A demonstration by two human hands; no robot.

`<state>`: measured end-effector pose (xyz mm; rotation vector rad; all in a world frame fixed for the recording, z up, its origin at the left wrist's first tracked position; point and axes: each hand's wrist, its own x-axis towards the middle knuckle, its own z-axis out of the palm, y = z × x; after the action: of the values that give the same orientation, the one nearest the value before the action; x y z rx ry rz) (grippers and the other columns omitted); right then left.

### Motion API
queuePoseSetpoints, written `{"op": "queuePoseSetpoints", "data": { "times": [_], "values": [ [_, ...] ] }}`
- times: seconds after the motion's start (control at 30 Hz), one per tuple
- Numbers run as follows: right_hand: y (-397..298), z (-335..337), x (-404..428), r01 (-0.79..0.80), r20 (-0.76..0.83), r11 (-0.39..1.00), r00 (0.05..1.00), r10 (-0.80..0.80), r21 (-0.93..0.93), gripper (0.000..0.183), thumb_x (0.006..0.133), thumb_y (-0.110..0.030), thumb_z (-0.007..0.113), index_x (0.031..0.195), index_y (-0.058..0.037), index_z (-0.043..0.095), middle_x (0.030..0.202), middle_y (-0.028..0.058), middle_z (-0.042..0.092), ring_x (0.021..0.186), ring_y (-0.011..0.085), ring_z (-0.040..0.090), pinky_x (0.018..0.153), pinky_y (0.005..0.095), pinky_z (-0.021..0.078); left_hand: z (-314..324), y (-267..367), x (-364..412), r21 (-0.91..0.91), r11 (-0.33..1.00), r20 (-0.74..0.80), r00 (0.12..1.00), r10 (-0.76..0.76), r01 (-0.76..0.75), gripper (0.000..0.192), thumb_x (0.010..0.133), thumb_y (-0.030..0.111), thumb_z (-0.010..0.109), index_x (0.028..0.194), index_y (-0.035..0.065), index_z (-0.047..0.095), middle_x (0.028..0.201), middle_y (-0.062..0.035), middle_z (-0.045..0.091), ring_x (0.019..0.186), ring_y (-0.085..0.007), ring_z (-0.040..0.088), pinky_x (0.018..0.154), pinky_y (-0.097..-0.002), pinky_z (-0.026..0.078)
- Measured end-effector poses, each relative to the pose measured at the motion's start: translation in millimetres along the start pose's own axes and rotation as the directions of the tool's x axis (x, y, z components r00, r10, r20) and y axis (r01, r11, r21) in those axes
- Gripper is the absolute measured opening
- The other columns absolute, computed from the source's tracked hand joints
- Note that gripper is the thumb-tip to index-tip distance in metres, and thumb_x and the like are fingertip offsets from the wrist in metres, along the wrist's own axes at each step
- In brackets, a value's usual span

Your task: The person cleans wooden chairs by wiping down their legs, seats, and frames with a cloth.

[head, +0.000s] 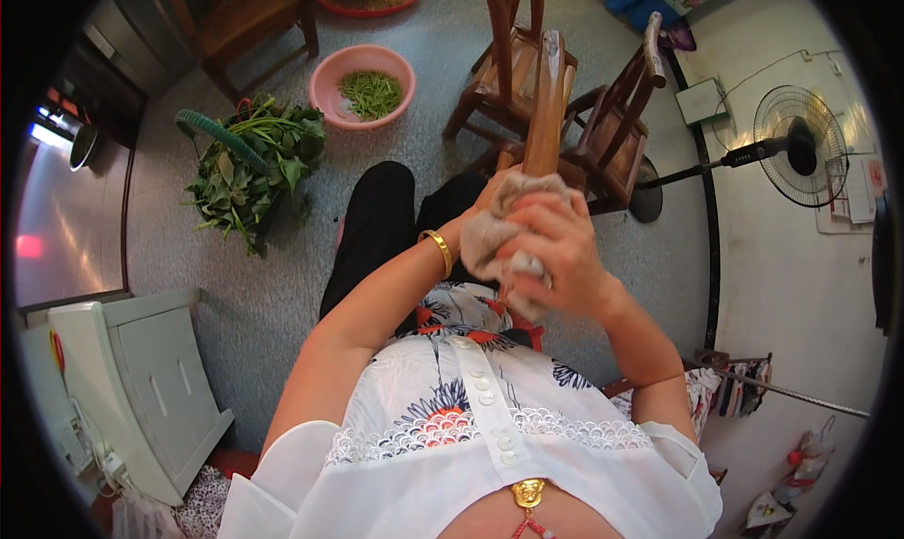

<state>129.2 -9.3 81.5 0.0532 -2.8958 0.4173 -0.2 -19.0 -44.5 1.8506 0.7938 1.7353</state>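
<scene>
My right hand (558, 249) is closed on a crumpled beige cloth (487, 239), pressed against a long polished wooden chair part (544, 115). This wooden part rises away from my lap, and its lower end is hidden by the cloth and my hands. On the near left side of it, my left hand (491, 189) grips the wood, its fingers mostly covered by the cloth. A gold bangle (436, 253) circles my left wrist. Beyond my hands stand a wooden chair (522, 66) and a second wooden chair (614, 136), close beside the piece I hold.
A pink basin (325, 90) of cut green stems and a green-handled basket (219, 136) heaped with leafy greens sit on the floor. A pedestal fan (801, 147) stands right, a white cabinet (162, 369) left. Farther off are another wooden chair (247, 13) and a red tray (371, 9).
</scene>
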Motion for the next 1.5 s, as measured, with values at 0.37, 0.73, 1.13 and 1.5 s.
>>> {"op": "queuePoseSetpoints", "data": {
  "times": [0.37,0.73,1.13,1.5],
  "values": [
    [117.2,6.6,53.6,-0.077,-0.323,0.993,0.945,0.042,-0.095,0.022,0.076,-0.025,0.061,0.085,-0.0047,0.061,0.088,0.008,0.056,0.095,0.0271,0.049,0.08,0.0399,0.0375,34.3,-34.1,-24.3,-0.705,0.548,-0.115,0.69,-0.715,0.45,0.038,0.092,0.036,0.041,0.112,0.0061,0.05,0.1,-0.0033,0.058,0.087,-0.01,0.055,0.078,-0.0249,0.044],
    [216.5,9.5,102.8,-0.371,-0.492,0.921,0.828,0.27,-0.119,0.037,0.082,-0.041,0.051,0.095,-0.0089,0.064,0.1,0.0103,0.06,0.094,0.0293,0.055,0.084,0.0365,0.0408,35.1,-34.8,-25.4,-0.58,0.619,-0.137,0.686,-0.715,0.529,0.043,0.095,0.034,0.033,0.12,0.0016,0.047,0.11,-0.0072,0.055,0.1,-0.0145,0.05,0.088,-0.0251,0.037],
    [277.4,38.4,99.0,-0.487,-0.352,0.48,0.334,0.874,0.73,0.063,0.082,-0.055,0.046,0.101,0.0041,0.058,0.098,0.0252,0.059,0.098,0.0341,0.056,0.082,0.038,0.0406,-34.3,-19.5,68.0,-0.33,0.753,-0.499,0.572,-0.651,0.57,0.039,0.089,0.031,0.044,0.119,0.0049,0.043,0.11,-0.0096,0.05,0.101,-0.0188,0.049,0.083,-0.0306,0.04],
    [262.2,74.3,66.8,-0.635,-0.395,0.522,0.346,0.851,0.569,0.052,0.077,-0.05,0.05,0.093,-0.0024,0.063,0.085,0.0251,0.061,0.084,0.0391,0.059,0.074,0.0437,0.044,-40.4,-31.0,135.0,0.554,0.311,-0.389,0.571,-0.723,0.772,0.094,0.069,0.024,0.063,0.138,0.0001,0.004,0.125,-0.0322,0.03,0.109,-0.0436,0.045,0.092,-0.0383,0.039]
  ]
}}
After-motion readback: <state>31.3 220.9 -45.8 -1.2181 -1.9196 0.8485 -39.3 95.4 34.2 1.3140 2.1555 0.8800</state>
